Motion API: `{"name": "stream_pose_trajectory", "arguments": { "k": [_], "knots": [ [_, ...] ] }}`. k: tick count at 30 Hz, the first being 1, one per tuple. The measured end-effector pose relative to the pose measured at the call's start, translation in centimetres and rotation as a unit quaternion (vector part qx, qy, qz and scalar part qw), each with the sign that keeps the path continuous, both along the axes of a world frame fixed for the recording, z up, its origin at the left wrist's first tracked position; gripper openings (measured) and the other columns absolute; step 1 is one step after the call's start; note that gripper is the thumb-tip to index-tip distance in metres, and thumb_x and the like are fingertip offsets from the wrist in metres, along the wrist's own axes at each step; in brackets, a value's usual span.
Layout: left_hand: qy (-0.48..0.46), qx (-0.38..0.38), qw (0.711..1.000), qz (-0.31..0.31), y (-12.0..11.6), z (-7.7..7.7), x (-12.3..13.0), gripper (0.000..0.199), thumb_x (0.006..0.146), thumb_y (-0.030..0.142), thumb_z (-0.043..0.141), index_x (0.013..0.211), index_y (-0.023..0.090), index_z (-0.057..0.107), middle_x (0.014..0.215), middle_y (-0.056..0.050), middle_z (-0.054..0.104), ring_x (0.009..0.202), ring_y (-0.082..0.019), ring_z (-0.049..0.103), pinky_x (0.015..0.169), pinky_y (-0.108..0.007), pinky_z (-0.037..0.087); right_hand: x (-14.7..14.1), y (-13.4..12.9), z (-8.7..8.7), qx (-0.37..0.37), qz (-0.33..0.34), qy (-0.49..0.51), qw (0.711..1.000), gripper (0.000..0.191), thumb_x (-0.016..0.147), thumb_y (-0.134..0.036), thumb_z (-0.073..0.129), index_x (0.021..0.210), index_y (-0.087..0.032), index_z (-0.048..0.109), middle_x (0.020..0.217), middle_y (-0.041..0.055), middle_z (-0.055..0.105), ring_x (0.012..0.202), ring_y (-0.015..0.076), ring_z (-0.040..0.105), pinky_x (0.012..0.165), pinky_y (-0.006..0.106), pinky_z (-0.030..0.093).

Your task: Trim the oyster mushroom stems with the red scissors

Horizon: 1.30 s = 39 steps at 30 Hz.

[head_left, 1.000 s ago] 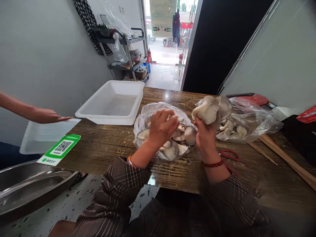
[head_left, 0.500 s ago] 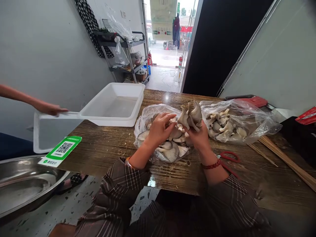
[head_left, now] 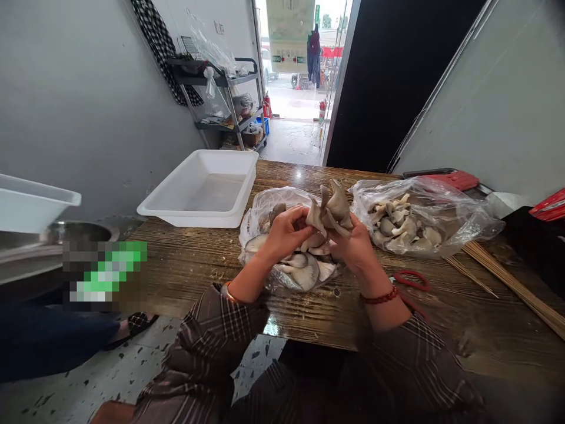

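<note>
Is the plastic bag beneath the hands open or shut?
Open: the plastic bag has its rim spread wide, with mushrooms showing uncovered inside.

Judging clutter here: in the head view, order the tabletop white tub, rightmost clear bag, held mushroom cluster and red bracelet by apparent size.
1. White tub and clear bag: too alike to rank.
2. Mushroom cluster.
3. Red bracelet.

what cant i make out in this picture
All in the head view:
Green-and-white item: details lost to pixelation.
Far-left white tub: cut off by the left edge.
Right hand: fingers partly hidden by the mushroom cluster.
Red-handled scissors: blades not visible, apparently behind the right forearm.
</note>
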<state>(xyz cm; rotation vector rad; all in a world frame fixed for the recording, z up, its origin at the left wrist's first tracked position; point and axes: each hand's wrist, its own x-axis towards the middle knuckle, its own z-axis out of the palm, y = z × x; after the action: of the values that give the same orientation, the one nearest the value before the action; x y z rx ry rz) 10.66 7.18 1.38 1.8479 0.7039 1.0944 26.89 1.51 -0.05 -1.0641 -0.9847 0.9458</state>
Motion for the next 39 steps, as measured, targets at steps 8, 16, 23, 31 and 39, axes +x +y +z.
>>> {"name": "stream_pose_trajectory", "arguments": {
  "k": [8,16,23,31,39],
  "knots": [
    [-0.036,-0.036,0.999,-0.002,-0.2,0.0,0.2,0.007,0.071,0.019,0.070,0.077,0.015,0.067,0.073,0.002,0.056,0.068,-0.010,0.048,0.062,-0.020,0.040,-0.1,0.1,0.2,0.027,0.024,0.031,0.999,0.046,0.061,-0.036,0.091,0.101,-0.023,0.073,0.099,0.0006,0.078,0.088,0.0185,0.069,0.079,0.031,0.057],
    [-0.113,-0.139,0.984,-0.023,-0.6,0.2,0.7,0.023,0.067,0.027,0.083,0.081,0.015,0.068,0.074,0.001,0.065,0.068,-0.010,0.057,0.065,-0.021,0.046,-1.0,-0.1,0.1,0.011,0.015,0.115,0.993,0.040,0.059,-0.028,0.091,0.094,-0.023,0.073,0.092,-0.0014,0.079,0.081,0.0161,0.071,0.076,0.028,0.059],
    [-0.158,-0.179,0.971,-0.014,-0.8,-0.4,1.2,0.031,0.065,0.035,0.089,0.081,0.016,0.071,0.074,0.001,0.067,0.066,-0.011,0.059,0.065,-0.023,0.049,-2.2,-0.1,-0.3,0.027,0.033,0.254,0.966,0.031,0.061,-0.026,0.090,0.087,-0.023,0.073,0.087,-0.0021,0.078,0.078,0.0154,0.073,0.074,0.028,0.062],
    [-0.200,-0.198,0.959,-0.025,-0.9,-1.1,1.5,0.027,0.066,0.032,0.089,0.081,0.016,0.073,0.081,-0.003,0.072,0.076,-0.014,0.066,0.078,-0.028,0.053,-2.2,0.2,-0.4,-0.009,-0.028,0.363,0.931,0.026,0.060,-0.022,0.090,0.080,-0.021,0.072,0.074,-0.0058,0.073,0.062,0.0076,0.065,0.061,0.018,0.059],
    [-0.065,-0.062,0.987,0.132,1.0,0.1,-0.8,0.019,0.071,0.025,0.076,0.088,0.017,0.071,0.082,-0.001,0.069,0.074,-0.015,0.061,0.073,-0.029,0.050,0.6,0.7,0.4,0.022,-0.112,0.287,0.951,0.033,0.058,-0.026,0.091,0.082,-0.022,0.069,0.076,-0.0053,0.071,0.066,0.0086,0.064,0.057,0.019,0.055]
  ]
}}
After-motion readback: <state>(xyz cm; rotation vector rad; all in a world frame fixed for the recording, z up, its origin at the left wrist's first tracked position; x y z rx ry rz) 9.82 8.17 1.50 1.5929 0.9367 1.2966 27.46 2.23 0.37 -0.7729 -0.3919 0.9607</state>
